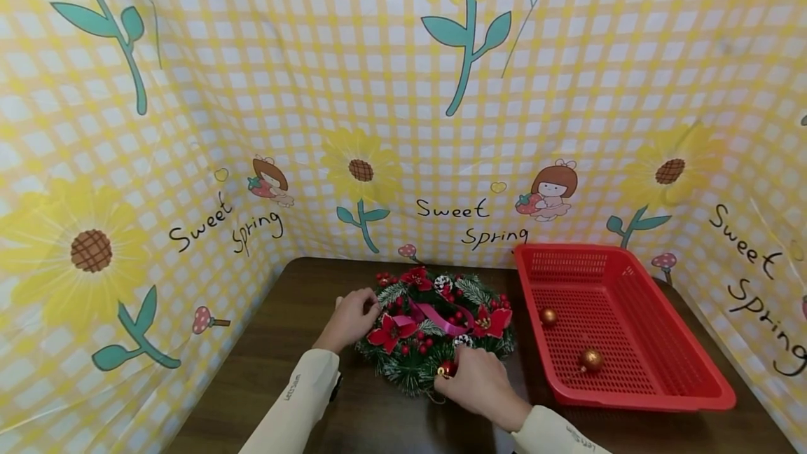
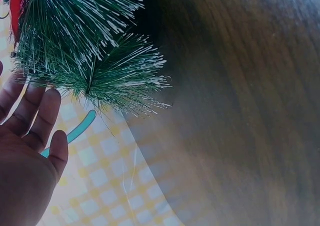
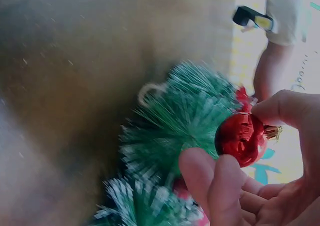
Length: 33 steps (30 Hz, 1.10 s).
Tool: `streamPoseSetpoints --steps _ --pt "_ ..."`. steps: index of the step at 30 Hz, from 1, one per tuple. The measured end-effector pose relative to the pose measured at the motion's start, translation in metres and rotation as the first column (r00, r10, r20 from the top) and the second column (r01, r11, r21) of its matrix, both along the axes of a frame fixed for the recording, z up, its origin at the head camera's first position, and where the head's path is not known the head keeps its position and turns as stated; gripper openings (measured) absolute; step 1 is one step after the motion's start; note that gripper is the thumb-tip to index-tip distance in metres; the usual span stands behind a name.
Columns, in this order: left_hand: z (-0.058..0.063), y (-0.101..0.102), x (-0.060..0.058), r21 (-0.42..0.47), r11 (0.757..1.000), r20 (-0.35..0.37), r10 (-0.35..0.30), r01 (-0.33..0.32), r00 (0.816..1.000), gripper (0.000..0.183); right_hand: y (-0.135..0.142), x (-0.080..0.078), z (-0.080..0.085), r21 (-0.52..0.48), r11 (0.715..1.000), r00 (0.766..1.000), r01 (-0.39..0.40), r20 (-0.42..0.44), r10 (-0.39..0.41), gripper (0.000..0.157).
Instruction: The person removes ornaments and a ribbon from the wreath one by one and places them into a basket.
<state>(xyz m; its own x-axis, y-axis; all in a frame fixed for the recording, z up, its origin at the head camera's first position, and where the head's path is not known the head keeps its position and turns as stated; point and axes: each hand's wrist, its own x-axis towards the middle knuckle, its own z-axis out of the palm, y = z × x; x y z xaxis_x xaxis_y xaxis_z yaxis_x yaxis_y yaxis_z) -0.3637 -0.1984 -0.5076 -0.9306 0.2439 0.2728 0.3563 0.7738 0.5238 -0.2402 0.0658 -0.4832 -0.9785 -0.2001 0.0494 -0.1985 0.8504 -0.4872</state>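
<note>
A green wreath (image 1: 410, 373) with frosted needles, red berries, pinecones and red flowers (image 1: 392, 333) lies on the table, a purple ribbon (image 1: 435, 319) looped across its middle. Over its front edge, my right hand (image 1: 482, 384) pinches a shiny red Christmas ball (image 3: 242, 138) between thumb and fingers. The ball's gold cap (image 3: 272, 132) points away from the fingertips. My left hand (image 1: 350, 319) is at the wreath's left edge. In the left wrist view its fingers (image 2: 42, 113) are loosely extended, with some tips hidden by the needles.
A red plastic basket (image 1: 637, 401) stands right of the wreath, holding two gold balls, one nearer the front (image 1: 591, 360) and one by the left wall (image 1: 549, 317). Dark wooden tabletop (image 1: 277, 321) surrounds the wreath. A yellow checked cloth (image 1: 391, 90) hangs behind and at both sides.
</note>
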Motion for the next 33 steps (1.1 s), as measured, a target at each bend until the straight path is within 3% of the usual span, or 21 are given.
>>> streamPoseSetpoints --steps 10,33 --pt "0.0 0.0 0.0 0.005 1.0 -0.001 -0.005 0.005 1.0 0.01 0.005 -0.003 0.023 -0.137 0.991 1.0 -0.002 -0.025 -0.002 0.026" --pt "-0.001 0.0 -0.002 -0.001 1.0 -0.002 0.0 0.0 1.0 0.012 0.028 -0.016 0.054 -0.202 0.976 0.992 0.082 -0.078 -0.099 0.034"
